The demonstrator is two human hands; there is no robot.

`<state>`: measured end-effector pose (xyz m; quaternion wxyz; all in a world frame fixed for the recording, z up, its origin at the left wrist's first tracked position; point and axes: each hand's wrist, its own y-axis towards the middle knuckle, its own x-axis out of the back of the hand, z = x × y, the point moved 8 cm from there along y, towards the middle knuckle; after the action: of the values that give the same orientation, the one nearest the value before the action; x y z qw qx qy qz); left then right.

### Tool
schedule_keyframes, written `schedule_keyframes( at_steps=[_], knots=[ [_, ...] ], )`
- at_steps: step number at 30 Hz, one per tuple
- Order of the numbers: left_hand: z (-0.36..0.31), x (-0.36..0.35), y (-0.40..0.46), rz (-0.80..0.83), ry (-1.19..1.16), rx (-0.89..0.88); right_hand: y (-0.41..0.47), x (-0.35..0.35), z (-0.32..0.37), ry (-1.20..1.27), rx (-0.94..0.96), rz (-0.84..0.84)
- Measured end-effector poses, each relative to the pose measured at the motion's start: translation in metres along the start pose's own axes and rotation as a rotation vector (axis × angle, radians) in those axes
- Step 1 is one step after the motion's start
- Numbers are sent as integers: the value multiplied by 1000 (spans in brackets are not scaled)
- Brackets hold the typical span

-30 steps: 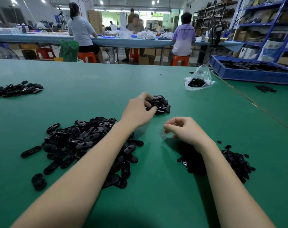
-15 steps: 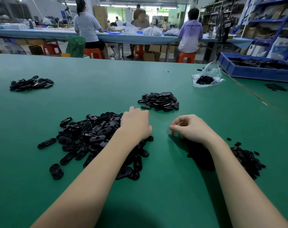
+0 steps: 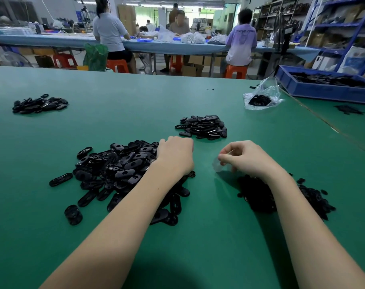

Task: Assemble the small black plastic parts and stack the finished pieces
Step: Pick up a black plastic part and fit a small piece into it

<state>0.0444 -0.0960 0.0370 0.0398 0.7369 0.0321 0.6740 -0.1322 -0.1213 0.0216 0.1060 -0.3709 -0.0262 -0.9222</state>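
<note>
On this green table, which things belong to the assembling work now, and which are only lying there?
Belong to the work:
big pile of oval black parts under the left hand
small dark pieces by the right hand
pile ahead, probably the finished pieces

Only lying there:
far-left pile
plastic bag
blue tray

Left hand [image 3: 175,156] knuckles-up; I can't see its fingertips. Right forearm [image 3: 281,197] hides part of the small-parts heap [image 3: 315,199].

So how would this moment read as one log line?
left hand: on big parts pile | right hand: pinching clear film | finished stack: untouched
</note>
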Motion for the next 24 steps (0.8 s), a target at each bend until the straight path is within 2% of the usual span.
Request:
schedule_keyframes(
  at_steps=[3,5,8,13,18,21,24],
  knots=[
    [-4,12,-1,-144,-114,-25,-2,1,1,35,2,-2],
    [-7,21,-2,-218,-346,-55,-2,0,5,107,20,-4],
    [-15,23,-3,-179,-761,-90,-3,0,11,303,41,10],
    [-18,22,-6,-178,-969,-67,-5,8,9,374,38,-14],
    [-15,8,-5,-89,-1032,37,-5,10,5,375,24,-2],
    [-23,-11,-5,128,-1318,98,-4,15,-2,428,-43,-35],
    [-22,-13,-4,120,-1395,96,-4,20,-6,385,-76,-43]
  ],
)
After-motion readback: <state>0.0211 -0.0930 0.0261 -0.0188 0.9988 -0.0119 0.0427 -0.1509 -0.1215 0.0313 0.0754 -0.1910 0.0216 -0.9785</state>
